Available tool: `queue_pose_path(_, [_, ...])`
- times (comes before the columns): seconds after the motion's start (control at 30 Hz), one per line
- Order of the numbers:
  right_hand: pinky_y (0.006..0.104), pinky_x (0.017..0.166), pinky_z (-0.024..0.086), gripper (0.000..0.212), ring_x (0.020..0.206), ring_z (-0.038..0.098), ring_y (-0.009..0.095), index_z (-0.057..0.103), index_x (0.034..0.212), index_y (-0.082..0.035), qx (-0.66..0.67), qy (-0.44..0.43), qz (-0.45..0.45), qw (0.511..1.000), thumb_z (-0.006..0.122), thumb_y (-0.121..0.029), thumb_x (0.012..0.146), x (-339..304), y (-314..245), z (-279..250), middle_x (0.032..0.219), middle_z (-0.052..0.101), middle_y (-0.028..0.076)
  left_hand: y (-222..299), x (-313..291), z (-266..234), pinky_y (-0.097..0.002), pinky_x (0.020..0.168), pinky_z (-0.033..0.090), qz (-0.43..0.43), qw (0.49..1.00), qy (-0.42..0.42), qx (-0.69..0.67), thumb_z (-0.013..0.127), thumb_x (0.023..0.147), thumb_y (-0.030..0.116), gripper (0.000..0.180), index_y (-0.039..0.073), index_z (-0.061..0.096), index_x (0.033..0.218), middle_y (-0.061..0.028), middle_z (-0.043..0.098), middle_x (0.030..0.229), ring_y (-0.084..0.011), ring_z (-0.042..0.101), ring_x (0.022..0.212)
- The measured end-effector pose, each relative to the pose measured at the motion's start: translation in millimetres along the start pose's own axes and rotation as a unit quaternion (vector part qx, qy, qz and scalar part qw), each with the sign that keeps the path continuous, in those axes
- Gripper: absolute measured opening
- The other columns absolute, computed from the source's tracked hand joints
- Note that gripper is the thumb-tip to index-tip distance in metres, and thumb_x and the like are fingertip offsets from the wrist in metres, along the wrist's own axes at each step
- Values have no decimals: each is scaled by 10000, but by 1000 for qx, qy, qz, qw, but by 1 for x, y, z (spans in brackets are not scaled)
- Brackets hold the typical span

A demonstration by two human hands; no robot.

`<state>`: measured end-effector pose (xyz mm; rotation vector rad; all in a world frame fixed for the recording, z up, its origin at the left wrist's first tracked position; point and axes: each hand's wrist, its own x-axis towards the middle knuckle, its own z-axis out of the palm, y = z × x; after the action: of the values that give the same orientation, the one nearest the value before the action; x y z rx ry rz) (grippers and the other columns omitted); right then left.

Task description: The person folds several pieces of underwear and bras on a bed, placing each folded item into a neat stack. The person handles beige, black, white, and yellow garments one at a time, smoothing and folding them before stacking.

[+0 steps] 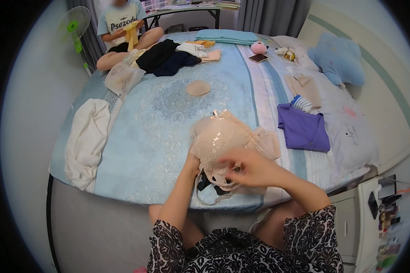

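Observation:
A beige lace bra (221, 134) with a small bow stands propped up near the front of the bed, its cups facing away from me. My left hand (193, 163) grips its left lower edge, with the fingers mostly hidden behind the cup. Just to the right, my right hand (250, 168) is bent over the bra's lower part, its fingers smeared by motion; whether it touches the fabric I cannot tell. Straps and some dark cloth (206, 181) lie beneath my hands. Beyond the bra rests a round beige bra pad (198, 88), flat on the bedsheet.
A folded purple garment (304, 127) and striped socks (301, 103) lie to the right. On the left is a crumpled white cloth (87, 143). Another person (120, 27) sits at the far left holding yellow cloth, beside a dark clothes pile (161, 57). A phone (258, 58) lies farther back.

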<state>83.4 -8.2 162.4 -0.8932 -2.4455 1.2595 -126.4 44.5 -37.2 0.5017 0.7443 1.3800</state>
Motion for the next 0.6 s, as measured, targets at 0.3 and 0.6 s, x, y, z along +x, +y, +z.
queue_pose_path(0.3, [396,1002,356,924,1269,362,400,249,1431,-89,-204,261,43,942,736,-424,721,64,116,14,1360,379,264,6,-6,39,-351,864,487,77,984,-20,160,659,812,98,599,47,391,1345,-114,534,1243,-217,564,1053])
queue_pose_path(0.6, [399,914,413,657,1049,507,337,570,1096,-40,-13,49,43,998,849,-292,557,-8,54,-14,1121,514,159,6,-12,29,-361,885,479,80,990,-4,115,724,775,102,602,27,416,1287,-131,544,1212,-228,562,1055])
